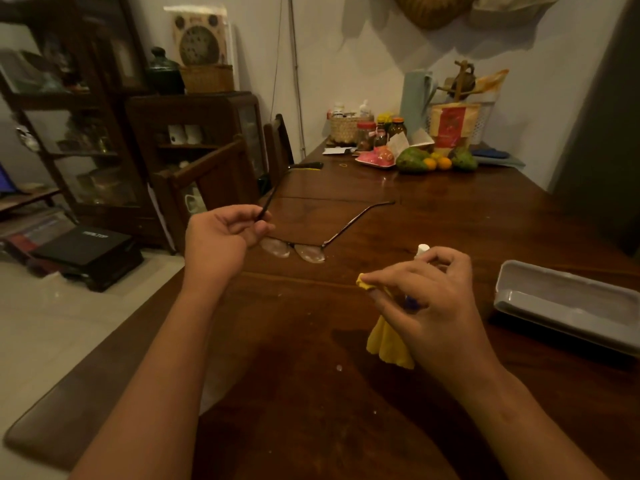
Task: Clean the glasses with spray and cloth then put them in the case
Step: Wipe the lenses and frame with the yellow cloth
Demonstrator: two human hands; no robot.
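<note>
The glasses (304,249) have thin dark arms, both unfolded, and their lenses face down toward the wooden table (311,341). My left hand (221,237) holds them above the table, pinching the left arm near its hinge. My right hand (426,299) grips a small spray bottle (423,250) with a white cap sticking up above the fingers. The same hand holds a yellow cloth (388,341) that hangs down under it. The bottle's body is mostly hidden by my fingers. An open grey glasses case (568,303) lies on the table to the right.
At the far end of the table stand jars, a small basket (343,128), a pink plate (375,157) and fruit (436,161). Wooden chairs (214,178) stand along the table's left side, with dark cabinets (86,116) behind them.
</note>
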